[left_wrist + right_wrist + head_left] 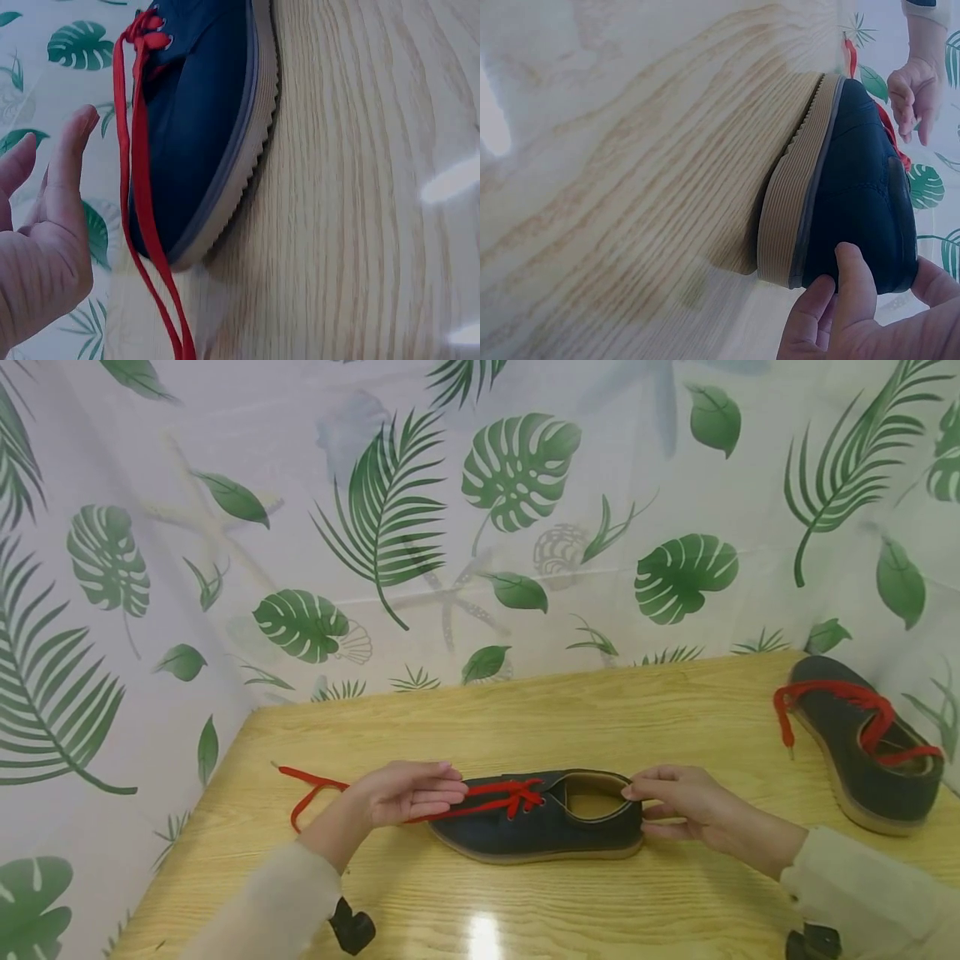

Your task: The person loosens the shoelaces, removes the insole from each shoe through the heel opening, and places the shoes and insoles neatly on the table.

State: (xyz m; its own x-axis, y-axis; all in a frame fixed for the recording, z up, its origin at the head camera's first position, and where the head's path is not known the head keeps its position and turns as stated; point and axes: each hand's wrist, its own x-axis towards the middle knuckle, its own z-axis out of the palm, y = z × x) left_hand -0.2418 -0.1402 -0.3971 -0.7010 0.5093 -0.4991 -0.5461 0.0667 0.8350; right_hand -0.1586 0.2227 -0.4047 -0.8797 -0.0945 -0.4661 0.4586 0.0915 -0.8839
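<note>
A dark navy shoe (517, 831) lies sole-down on the wooden table, toe to the left. Its red laces (513, 788) cross near the opening and trail out past the toe. My right hand (686, 806) grips the heel; in the right wrist view the fingers (857, 279) lie on one side of it and the thumb reaches round the other. Over the toe, my left hand (412, 793) is held with its fingers straight, the laces running by it. From the left wrist, that hand (52, 232) shows beside the laces, gripping nothing.
A second navy shoe (862, 743) with loose red laces stands at the table's right end. Behind the wooden table (420, 718) hangs a white cloth (465, 552) printed with green leaves, which also covers both sides.
</note>
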